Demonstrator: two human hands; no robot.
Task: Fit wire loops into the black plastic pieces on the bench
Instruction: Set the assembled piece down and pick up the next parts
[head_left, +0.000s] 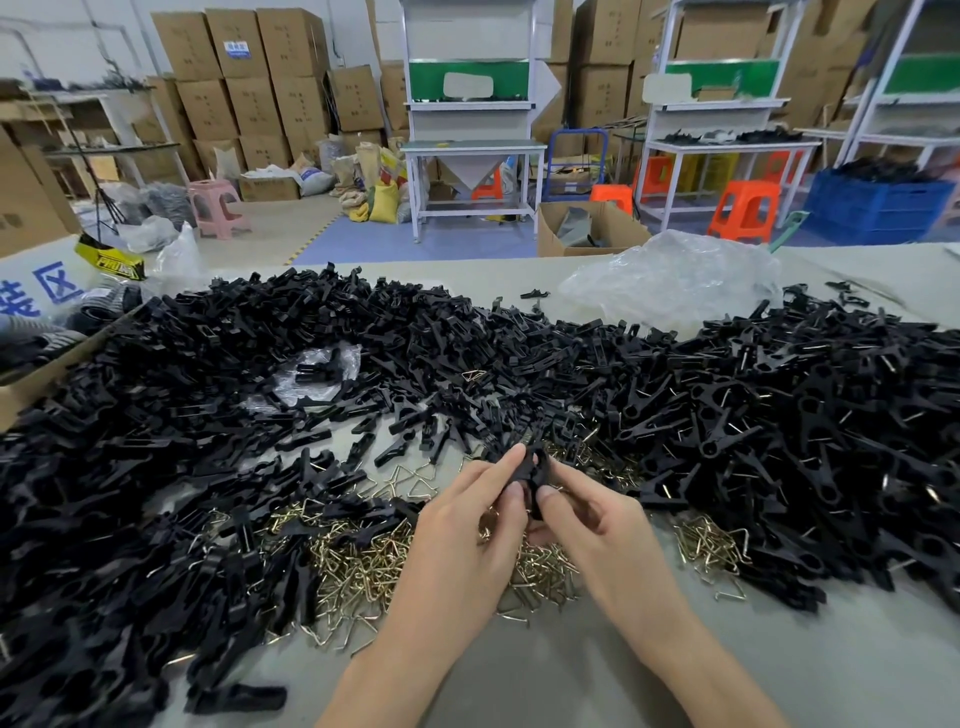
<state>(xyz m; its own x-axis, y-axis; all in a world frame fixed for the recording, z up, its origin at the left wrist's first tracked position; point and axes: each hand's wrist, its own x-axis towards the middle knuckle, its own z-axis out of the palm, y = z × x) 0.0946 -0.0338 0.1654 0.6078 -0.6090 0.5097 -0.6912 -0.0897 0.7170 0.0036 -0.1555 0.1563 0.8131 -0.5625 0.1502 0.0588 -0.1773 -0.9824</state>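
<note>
My left hand (467, 525) and my right hand (592, 519) meet above the middle of the bench, both pinching one black plastic piece (534, 470) between thumbs and fingers. Whether a wire loop sits in that piece is hidden by my fingers. Under and around my hands lies a heap of brass-coloured triangular wire loops (363, 561). A wide pile of loose black plastic pieces (234, 374) covers the left and back of the bench. On the right, another pile of black pieces (810, 431) shows wire ends sticking out.
A crumpled clear plastic bag (670, 280) lies at the back right of the grey bench (571, 675). A cardboard box edge (31, 384) sits at the left. Beyond the bench stand white workstations, orange stools and stacked cartons.
</note>
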